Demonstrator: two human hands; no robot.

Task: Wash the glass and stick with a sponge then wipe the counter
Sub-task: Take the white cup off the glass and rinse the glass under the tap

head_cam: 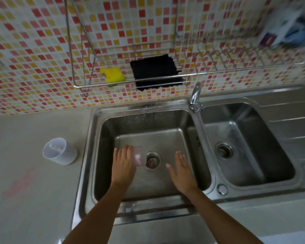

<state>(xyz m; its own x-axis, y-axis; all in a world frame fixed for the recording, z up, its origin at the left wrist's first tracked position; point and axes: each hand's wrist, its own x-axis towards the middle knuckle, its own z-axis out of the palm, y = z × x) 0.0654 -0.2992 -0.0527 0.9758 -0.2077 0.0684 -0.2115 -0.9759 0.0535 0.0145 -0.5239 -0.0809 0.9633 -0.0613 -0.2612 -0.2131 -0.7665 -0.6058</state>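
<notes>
Over the left basin of the steel sink, my left hand grips a clear glass. The glass is blurred and shows a pink smear, close to the drain. My right hand hovers to the right of the drain, fingers spread and holding nothing. A yellow sponge lies on the wire rack on the wall above the sink. A translucent white cup stands on the counter left of the sink with something pinkish inside. I cannot make out a stick.
A black cloth hangs over the rack beside the sponge. The faucet stands between the two basins, with no water running. A pink stain marks the grey counter at the left. The right basin and a draining board lie to the right.
</notes>
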